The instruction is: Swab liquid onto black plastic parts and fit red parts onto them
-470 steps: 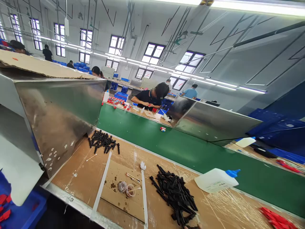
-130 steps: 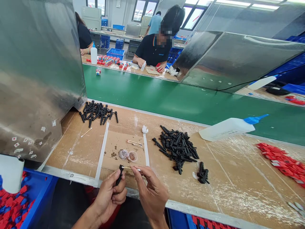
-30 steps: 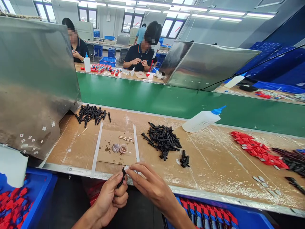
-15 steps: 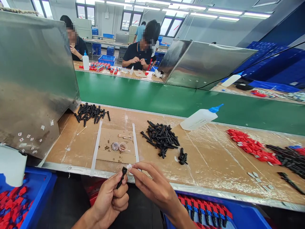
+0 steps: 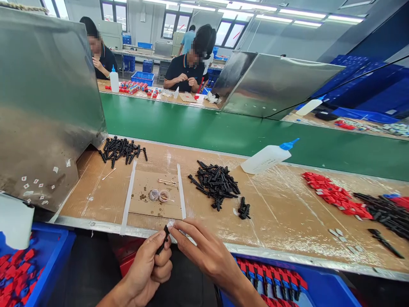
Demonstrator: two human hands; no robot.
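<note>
Bins of blue plastic (image 5: 35,273) sit at my far left below the surface (image 5: 287,221), holding red pieces. Above them a steel panel (image 5: 47,106) leans, and at its foot lies a small heap of black pins (image 5: 121,150). Next come two small round caps (image 5: 159,195) on a cardboard square between white strips.

My left hand (image 5: 150,268) is at the near edge of the surface, its grip closed around one black pin (image 5: 163,239) held upright between thumb and fingers. My right hand (image 5: 204,251) meets it from the other side, its grip pinched narrow on a thin white swab (image 5: 171,224) whose tip touches the pin's head.

Further right lie a bigger pile of black pins (image 5: 215,184), a white bottle with a blue nozzle (image 5: 268,157) on its side, then red parts (image 5: 332,196) near the green belt (image 5: 223,132).
</note>
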